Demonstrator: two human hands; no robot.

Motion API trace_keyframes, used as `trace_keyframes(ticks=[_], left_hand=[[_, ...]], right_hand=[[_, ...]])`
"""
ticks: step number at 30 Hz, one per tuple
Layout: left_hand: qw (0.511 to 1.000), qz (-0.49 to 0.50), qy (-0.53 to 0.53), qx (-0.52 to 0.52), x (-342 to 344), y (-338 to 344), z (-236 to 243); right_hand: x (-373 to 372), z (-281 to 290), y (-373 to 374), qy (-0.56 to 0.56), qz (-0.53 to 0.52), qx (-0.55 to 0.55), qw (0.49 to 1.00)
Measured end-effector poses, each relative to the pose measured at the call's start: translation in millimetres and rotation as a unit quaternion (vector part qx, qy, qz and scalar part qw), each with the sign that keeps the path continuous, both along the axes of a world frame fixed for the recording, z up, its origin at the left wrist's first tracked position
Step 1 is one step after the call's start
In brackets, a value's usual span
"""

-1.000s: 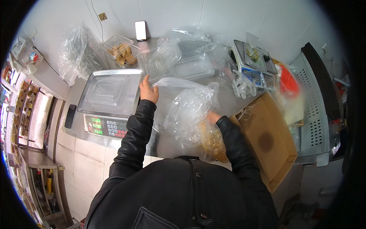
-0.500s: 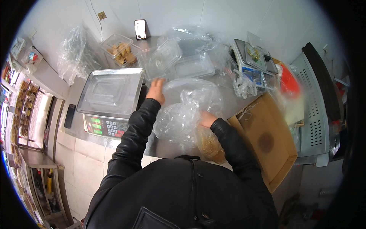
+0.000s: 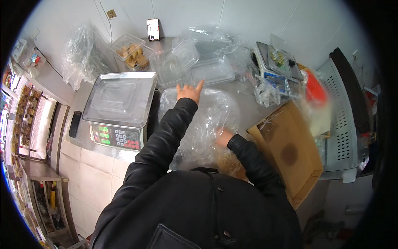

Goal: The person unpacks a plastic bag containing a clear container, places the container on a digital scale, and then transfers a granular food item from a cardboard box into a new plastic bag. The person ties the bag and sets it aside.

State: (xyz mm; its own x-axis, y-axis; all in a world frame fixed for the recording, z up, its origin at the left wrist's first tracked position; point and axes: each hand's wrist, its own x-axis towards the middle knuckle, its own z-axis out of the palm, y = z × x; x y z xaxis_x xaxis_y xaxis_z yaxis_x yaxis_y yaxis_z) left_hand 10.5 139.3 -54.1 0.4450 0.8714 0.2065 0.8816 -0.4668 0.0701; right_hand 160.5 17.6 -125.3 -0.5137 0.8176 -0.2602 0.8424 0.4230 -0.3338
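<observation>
A large clear plastic bag (image 3: 207, 120) lies spread on the steel counter in front of me. My left hand (image 3: 189, 91) hovers with fingers spread at the bag's far edge, just short of a clear plastic tray (image 3: 212, 71). My right hand (image 3: 224, 137) is pushed into the near side of the bag, partly hidden by the film, so its grip is unclear. Brownish food (image 3: 230, 164) shows through the plastic just below that hand.
A digital scale (image 3: 120, 108) with a clear lid on its pan stands to the left. Stacked clear containers (image 3: 174, 62), one holding pastries (image 3: 130, 52), a phone (image 3: 153, 29) and crumpled bags line the wall. A brown cardboard box (image 3: 290, 153) and a second scale (image 3: 275, 62) sit to the right.
My left hand has moved right and farther from me, from beside the scale to the bag's far edge, and has opened its fingers. The bag has flattened out on the counter.
</observation>
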Motion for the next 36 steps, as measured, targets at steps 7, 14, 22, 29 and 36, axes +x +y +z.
trace_keyframes(ticks=[7, 14, 22, 29, 36], left_hand=[[0.966, -0.178, -0.143, -0.12, 11, -12, 23], [0.948, -0.308, -0.07, -0.035, 13, -80, 49], [0.956, -0.275, -0.057, -0.082, -43, -99, 10], [0.879, -0.401, -0.26, 0.002, -13, -112, 16], [0.854, -0.374, -0.197, -0.304, -87, -145, -14]], right_hand=[[23, 9, -5, 0.19, -0.221, -0.191, 0.937], [38, 12, 4, 0.094, -0.192, -0.011, 0.977], [78, 21, 14, 0.227, -0.355, 0.173, 0.891], [61, 8, -11, 0.19, -0.357, 0.19, 0.895], [60, 5, -19, 0.167, -0.352, 0.183, 0.902]])
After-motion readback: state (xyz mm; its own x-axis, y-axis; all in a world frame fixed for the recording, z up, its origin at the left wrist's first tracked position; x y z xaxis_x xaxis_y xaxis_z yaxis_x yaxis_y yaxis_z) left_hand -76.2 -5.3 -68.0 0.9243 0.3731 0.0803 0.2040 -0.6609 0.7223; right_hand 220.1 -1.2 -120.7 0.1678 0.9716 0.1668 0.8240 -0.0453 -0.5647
